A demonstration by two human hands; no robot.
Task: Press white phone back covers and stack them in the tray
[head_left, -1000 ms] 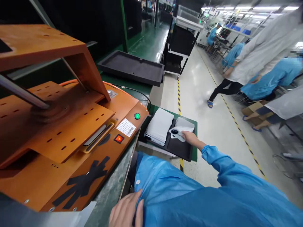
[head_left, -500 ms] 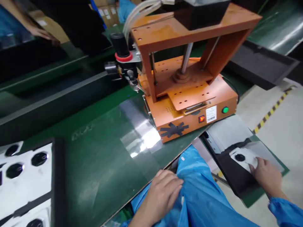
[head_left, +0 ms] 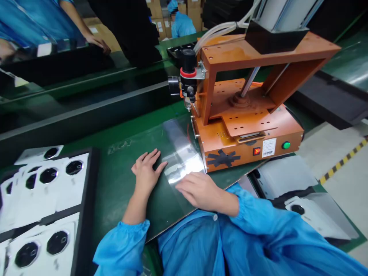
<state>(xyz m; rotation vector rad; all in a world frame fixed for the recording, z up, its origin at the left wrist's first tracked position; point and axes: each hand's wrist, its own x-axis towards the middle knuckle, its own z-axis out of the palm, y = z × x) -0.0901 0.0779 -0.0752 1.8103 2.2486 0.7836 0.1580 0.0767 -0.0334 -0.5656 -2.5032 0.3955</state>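
Observation:
My left hand (head_left: 146, 170) lies with its fingers spread on the green work surface (head_left: 123, 207). It is empty. My right hand (head_left: 201, 190) rests at the near edge of a clear, shiny film patch (head_left: 184, 163) on that surface. Its fingers are curled together and point left; whatever they may pinch is hidden. Just beyond the film stands an orange press (head_left: 224, 142) with a lit red switch and a green button. A white phone back cover (head_left: 304, 216) with a black round camera area lies with others in the tray at the lower right.
At left, a black tray (head_left: 90, 191) holds several white phone back covers (head_left: 66, 188). A black air regulator (head_left: 188, 73) is fixed to the press's left side. Across the bench are co-workers in blue (head_left: 184, 25). Yellow-black tape (head_left: 345, 159) marks the floor at right.
My right hand has left the phone back cover in the right tray and come to the film. My left hand has moved from my lap onto the green surface. The view has shifted left.

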